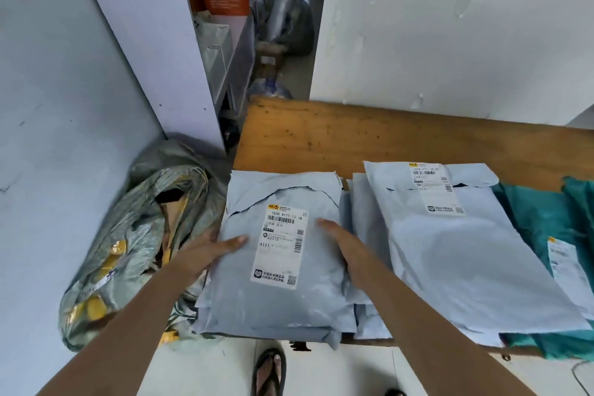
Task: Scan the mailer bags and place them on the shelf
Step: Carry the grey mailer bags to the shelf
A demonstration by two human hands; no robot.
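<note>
Bracketing the top mailer bag [273, 292] from both sides, your left hand [205, 254] lays its thumb across the left edge and your right hand [345, 247] lies straight-fingered along the right; whether any fingers tuck underneath cannot be told. Item: grey, label [283, 244] face-up, likely for scanning, uppermost of a stack at the left end of the wooden bench [321, 135]. Adjacent: second mailer stack [466, 251], teal bags [540, 215], woven sack [135, 228] on the floor, white upright panel [144, 42] beyond.
</note>
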